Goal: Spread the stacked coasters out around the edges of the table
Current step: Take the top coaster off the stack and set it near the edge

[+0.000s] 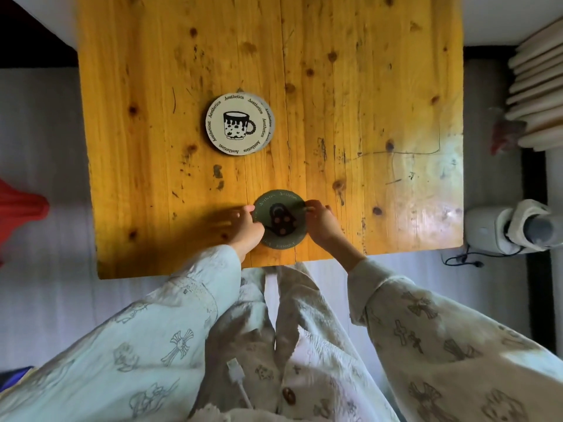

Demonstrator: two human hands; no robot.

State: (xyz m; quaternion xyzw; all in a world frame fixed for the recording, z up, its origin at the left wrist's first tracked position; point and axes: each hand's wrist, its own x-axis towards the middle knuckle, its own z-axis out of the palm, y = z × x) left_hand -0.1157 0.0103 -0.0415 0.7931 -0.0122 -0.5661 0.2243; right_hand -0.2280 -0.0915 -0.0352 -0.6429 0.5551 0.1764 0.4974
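A stack of round coasters (236, 123) lies near the middle of the wooden table (365, 86); its top one is cream with a black mug drawing, and a second edge peeks out on the right. A dark green coaster (278, 219) with a mug print lies close to the table's near edge. My left hand (246, 228) grips its left rim and my right hand (321, 222) pinches its right rim. Whether the green coaster rests flat or is slightly lifted, I cannot tell.
A pale floor surrounds the table. Something red (21, 205) lies on the floor at the left. A white appliance (505, 228) with a cord stands by the table's right near corner, and a stack of pale slats (539, 92) sits further back on the right.
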